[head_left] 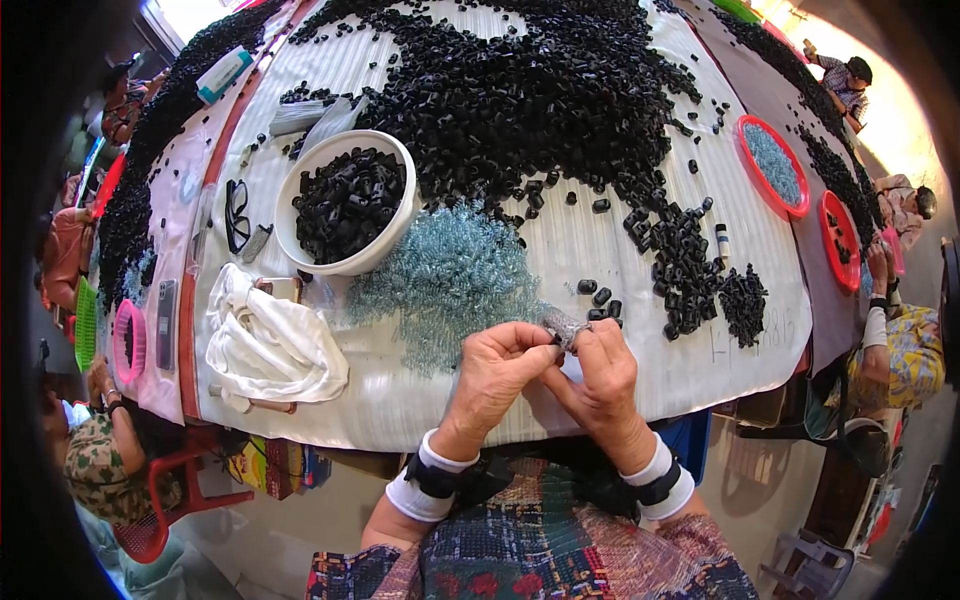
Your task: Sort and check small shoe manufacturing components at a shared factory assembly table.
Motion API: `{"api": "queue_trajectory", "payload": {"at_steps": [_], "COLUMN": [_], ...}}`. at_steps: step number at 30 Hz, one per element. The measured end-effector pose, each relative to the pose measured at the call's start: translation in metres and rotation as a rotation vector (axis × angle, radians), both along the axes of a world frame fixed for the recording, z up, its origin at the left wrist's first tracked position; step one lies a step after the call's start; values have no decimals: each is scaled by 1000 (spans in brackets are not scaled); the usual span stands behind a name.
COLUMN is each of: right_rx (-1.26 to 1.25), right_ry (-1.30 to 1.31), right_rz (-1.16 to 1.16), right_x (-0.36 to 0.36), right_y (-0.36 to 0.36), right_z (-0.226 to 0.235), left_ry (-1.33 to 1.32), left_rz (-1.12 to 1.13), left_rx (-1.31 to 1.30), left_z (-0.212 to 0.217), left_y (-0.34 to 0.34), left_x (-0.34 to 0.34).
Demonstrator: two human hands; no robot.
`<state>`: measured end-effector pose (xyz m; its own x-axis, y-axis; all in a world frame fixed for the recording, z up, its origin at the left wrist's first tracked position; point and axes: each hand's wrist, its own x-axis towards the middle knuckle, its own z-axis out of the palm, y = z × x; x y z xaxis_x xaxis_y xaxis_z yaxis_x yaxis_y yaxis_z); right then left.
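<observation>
My left hand [500, 375] and my right hand [603, 378] meet over the table's near edge, thumbs and fingertips pinched close together. Between the fingertips is a small shiny greyish piece [564, 327], with something dark beside it. Fingers partly cover both, so their kind cannot be made out. Just beyond my hands lies a heap of small bluish, shiny pieces that look like coil springs [450, 270]. A few short black plastic cylinders [601, 297] rest beyond my right fingers. To the left, a white bowl [408, 210] is filled with similar black parts.
A large heap of black parts [520, 100] covers the far table. White cloth [270, 345] and eyeglasses [237, 215] lie left. Small black pieces [744, 305] are piled right, near a red-rimmed tray of bluish pieces [772, 165]. Other people sit at both side tables.
</observation>
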<state>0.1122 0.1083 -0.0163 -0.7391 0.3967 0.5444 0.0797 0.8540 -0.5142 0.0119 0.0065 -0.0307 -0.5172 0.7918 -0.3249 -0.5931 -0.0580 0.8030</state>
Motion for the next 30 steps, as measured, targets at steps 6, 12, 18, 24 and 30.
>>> {"api": "queue_trajectory", "payload": {"at_steps": [6,12,18,24,30], "right_rx": [-98,-99,-133,-131,-188], "right_ry": [69,82,126,130,115], "right_rz": [35,19,-35,-54,-46], "right_x": [0,0,1,8,8], "right_y": [3,-2,-1,10,7], "right_z": [-3,-10,-10,2,-2], "left_ry": [6,56,101,-148,-159], "left_rz": [-13,-54,-59,-38,55], "left_rx": [12,-18,-12,283,410], "left_z": [-6,-3,0,-3,-17], "left_y": [-1,-4,-1,-2,5], "left_x": [-1,-3,-2,-7,-15]}}
